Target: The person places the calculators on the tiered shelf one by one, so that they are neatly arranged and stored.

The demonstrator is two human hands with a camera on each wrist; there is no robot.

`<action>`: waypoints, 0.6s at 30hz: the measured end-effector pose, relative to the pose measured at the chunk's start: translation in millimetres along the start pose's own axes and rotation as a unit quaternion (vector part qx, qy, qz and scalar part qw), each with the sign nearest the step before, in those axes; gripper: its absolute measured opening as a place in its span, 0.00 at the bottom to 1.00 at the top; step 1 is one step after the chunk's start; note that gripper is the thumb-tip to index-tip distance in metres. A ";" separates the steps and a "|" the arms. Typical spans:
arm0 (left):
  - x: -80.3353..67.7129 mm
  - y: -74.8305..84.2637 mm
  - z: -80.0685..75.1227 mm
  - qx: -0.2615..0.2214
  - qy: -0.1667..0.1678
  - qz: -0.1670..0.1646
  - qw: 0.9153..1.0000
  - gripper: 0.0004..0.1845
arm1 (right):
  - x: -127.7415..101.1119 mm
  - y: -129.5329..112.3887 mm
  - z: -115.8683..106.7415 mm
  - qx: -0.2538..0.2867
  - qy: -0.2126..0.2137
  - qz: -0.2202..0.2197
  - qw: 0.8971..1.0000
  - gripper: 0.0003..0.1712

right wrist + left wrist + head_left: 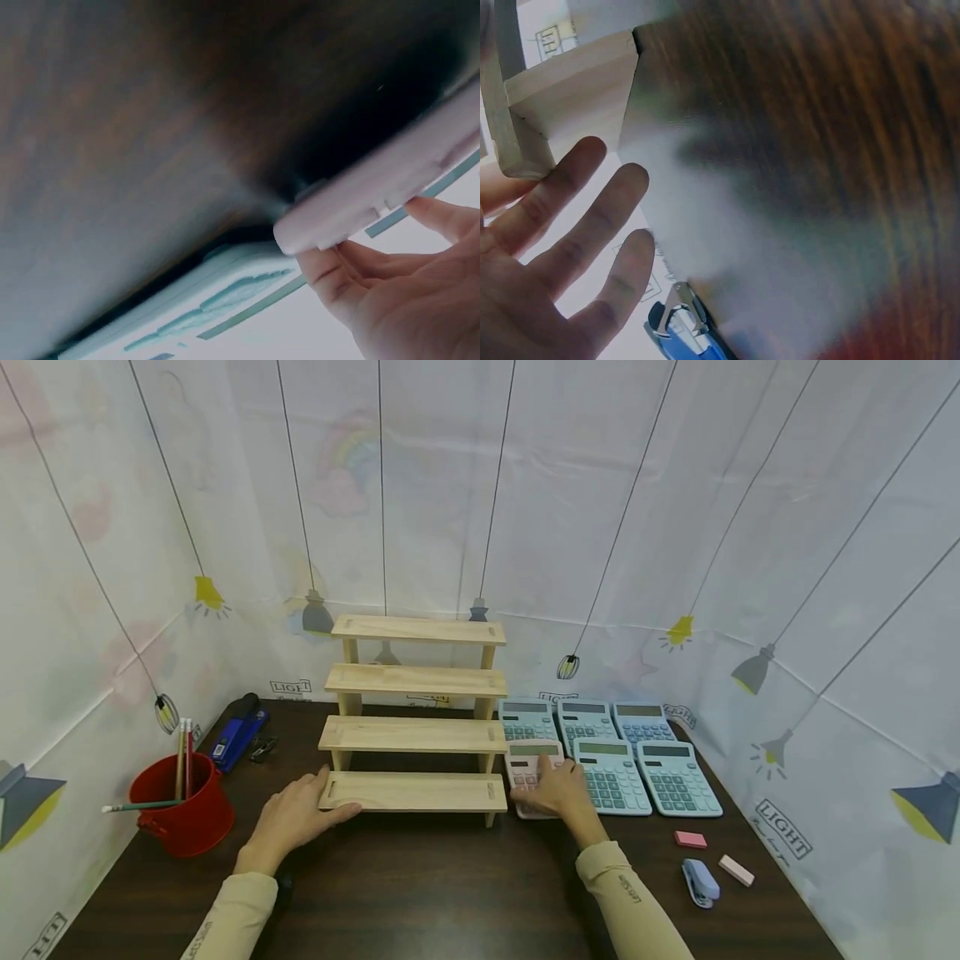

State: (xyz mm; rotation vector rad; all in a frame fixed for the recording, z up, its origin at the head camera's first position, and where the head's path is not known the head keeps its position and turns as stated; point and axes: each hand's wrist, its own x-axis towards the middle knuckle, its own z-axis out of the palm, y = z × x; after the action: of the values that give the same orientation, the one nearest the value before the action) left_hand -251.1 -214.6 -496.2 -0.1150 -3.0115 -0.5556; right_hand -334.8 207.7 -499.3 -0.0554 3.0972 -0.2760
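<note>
Grasping a pink calculator by its edges, the right hand holds it on the desk, long axis running away from the person, display at the far end. Blue calculators lie just right; a wooden stepped shelf stands left, where the left hand rests released, fingers straight, against its bottom step.

Pink calculator, keys up, lying flat on the dark table just right of the wooden tiered stand's lowest step.

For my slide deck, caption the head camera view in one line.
Right hand grips pink calculator beside wooden stepped shelf; left hand rests at its base.
</note>
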 end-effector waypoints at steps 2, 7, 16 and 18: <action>-0.6 0.5 -2.0 -0.005 -0.006 -0.003 1.000 0.59 | -0.9 0.0 -0.9 0.006 -0.001 -0.002 1.000 0.57; -1.9 0.7 -4.4 -0.015 -0.018 -0.010 1.000 0.60 | -5.3 1.8 -6.3 0.036 -0.003 -0.004 0.999 0.58; -0.4 0.6 -2.9 -0.027 -0.030 -0.013 0.999 0.60 | -12.5 6.2 -33.9 0.074 0.024 -0.014 0.997 0.59; 0.0 0.5 -2.8 -0.029 -0.030 -0.013 0.999 0.60 | -12.8 6.4 -42.2 0.074 0.031 -0.007 0.997 0.59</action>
State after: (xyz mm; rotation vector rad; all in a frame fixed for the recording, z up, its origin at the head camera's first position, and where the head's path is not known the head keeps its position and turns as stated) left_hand -250.9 -215.2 -493.4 -0.0988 -3.0590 -0.6538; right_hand -323.7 221.9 -458.6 -0.0661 3.1282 -0.5178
